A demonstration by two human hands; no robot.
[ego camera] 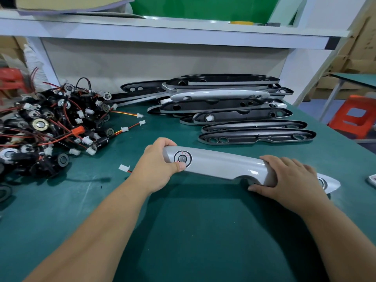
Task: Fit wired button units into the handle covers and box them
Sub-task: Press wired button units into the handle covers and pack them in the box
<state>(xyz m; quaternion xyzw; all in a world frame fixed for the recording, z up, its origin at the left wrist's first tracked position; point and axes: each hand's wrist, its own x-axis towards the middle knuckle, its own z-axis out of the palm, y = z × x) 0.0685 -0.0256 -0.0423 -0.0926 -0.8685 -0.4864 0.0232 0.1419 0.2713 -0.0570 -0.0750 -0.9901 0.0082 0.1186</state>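
We see a dark green table mat (183, 231) covering the bench. Behind it, a white-painted shelf board (183, 31) runs across the top, with a white slanted post (301, 78) under its right end. On the shelf we note a stack of beige flat sheets (71, 4) at left, a bright green panel (203, 6) behind, and a flat yellow item (241, 22) too small to identify. Right of the bench we see an orange-red plastic stool (354, 117) on the floor, a second green-topped table (358, 79) with a grey metal leg near it, and brown cardboard cartons (356, 47) stacked behind. Far left is another red plastic stool (10, 78), partly cut off.
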